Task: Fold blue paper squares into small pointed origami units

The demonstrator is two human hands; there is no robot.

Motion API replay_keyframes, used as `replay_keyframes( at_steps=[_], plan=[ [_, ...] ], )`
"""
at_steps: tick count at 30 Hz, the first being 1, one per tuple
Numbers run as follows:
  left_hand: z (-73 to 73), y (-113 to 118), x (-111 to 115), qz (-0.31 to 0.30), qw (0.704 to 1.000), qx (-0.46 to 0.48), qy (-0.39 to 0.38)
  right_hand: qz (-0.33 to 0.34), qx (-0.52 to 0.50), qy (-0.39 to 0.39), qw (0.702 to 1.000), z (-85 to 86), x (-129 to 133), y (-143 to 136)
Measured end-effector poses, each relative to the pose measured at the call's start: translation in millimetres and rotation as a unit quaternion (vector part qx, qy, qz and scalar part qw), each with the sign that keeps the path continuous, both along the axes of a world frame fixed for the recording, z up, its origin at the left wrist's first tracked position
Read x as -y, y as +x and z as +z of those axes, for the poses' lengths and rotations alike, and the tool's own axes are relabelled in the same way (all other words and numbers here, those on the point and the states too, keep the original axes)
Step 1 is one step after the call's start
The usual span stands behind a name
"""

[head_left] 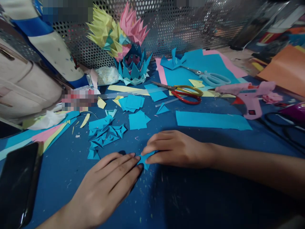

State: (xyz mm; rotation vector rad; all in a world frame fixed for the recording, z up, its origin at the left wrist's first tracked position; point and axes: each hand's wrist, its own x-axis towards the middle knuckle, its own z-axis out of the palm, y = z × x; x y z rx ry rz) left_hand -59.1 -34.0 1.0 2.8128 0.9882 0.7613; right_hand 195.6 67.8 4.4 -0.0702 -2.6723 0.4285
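Observation:
A small folded piece of blue paper lies on the dark blue table between my hands. My left hand rests palm down, its fingertips on the paper's left edge. From the other side my right hand grips the paper, with fingers bent and the thumb partly hidden. Just beyond my left hand sits a cluster of folded blue paper pieces. Two small stacks of blue paper squares are farther back.
Scissors with red and yellow handles, light blue scissors and a pink glue gun lie at the back right. A blue paper strip is nearer. Folded-paper flowers stand at the back. A phone lies left.

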Motion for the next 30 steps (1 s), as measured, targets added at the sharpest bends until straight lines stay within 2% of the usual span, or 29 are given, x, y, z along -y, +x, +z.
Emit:
replay_keyframes(
  at_steps=[8, 21, 30],
  plan=[
    [-3.8, 3.8, -1.5, 0.023, 0.998, -0.041, 0.028, 0.0, 0.002, 0.004, 1.0, 0.0, 0.1, -0.4],
    [-2.8, 3.2, -1.6, 0.003, 0.999, -0.044, 0.029, 0.014, -0.001, -0.056, 0.998, -2.6, -1.9, 0.7],
    [-10.0, 0.1, 2.5, 0.006, 0.999, -0.046, 0.013, 0.019, -0.004, -0.064, 0.998, -2.7, -2.3, 1.0]
  ],
)
